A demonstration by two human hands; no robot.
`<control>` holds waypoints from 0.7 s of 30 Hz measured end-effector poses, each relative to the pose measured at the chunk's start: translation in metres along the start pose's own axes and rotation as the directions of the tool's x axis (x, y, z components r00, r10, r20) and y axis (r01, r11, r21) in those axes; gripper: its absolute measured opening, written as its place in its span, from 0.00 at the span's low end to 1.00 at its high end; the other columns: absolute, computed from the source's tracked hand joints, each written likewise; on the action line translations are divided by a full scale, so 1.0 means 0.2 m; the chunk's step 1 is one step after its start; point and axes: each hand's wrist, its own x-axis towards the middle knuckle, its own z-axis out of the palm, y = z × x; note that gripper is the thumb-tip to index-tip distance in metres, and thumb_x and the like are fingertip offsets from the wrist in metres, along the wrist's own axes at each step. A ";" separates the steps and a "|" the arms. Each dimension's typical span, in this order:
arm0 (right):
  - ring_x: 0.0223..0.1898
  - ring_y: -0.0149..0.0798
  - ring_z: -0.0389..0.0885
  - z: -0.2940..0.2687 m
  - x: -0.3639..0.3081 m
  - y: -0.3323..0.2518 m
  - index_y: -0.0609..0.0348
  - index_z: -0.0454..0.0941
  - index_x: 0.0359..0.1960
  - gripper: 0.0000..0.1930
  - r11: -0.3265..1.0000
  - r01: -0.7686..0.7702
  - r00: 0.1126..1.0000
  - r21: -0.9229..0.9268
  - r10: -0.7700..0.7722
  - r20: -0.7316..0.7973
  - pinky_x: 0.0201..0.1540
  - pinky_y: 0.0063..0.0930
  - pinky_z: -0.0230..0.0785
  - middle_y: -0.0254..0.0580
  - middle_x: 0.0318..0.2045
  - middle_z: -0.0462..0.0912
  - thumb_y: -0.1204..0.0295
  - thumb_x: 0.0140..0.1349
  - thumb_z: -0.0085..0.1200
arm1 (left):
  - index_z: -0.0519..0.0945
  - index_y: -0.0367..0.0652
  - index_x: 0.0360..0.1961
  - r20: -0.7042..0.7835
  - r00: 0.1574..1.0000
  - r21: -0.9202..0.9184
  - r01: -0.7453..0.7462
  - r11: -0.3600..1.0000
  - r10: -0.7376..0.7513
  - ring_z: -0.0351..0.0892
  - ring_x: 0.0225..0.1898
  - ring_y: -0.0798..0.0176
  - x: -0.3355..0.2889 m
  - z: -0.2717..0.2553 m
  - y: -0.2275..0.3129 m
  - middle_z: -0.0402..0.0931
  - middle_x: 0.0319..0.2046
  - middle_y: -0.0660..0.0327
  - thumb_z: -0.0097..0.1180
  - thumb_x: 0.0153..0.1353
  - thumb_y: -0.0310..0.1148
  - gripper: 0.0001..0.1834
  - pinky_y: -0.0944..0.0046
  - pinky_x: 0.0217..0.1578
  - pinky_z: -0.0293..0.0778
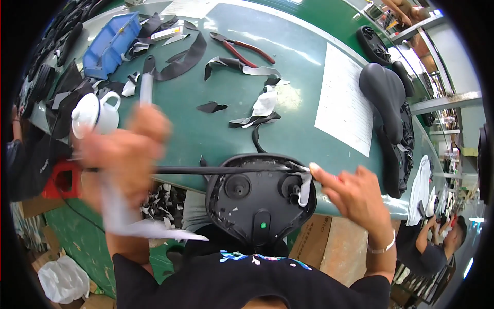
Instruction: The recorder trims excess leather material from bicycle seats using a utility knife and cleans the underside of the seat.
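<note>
A bicycle saddle (247, 206) lies underside up at the table's near edge, against my lap. A narrow black strip (206, 170) stretches taut across it between my two hands. My left hand (121, 159), smeared by motion, is closed round the strip's left end, left of the saddle. From that hand dangles a pale strip (123, 224), perhaps backing tape. My right hand (355, 195) pinches the strip's other end at the saddle's right rim. There a short light piece (305, 190) curls down. Beyond my left hand is a tool with a dark end (146, 77); whether I touch it is unclear.
Red-handled pliers (242, 50), scraps (262, 103) and a blue bin (110, 46) occupy the far table. A white lidded mug (95, 116) stands near my left hand. On the right are a paper sheet (345, 98) and finished saddles (383, 95). Another person (437, 247) sits at right.
</note>
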 end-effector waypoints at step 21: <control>0.13 0.42 0.71 0.17 -0.44 -0.36 0.53 0.70 0.60 0.28 0.814 -0.386 0.895 0.434 0.444 -0.036 0.18 0.33 0.61 0.37 0.14 0.72 0.67 0.56 0.60 | 0.68 0.41 0.26 -0.053 0.932 -0.802 0.174 0.571 -0.360 0.61 0.19 0.70 0.42 0.43 -0.27 0.62 0.18 0.66 0.44 0.68 0.38 0.15 0.74 0.22 0.57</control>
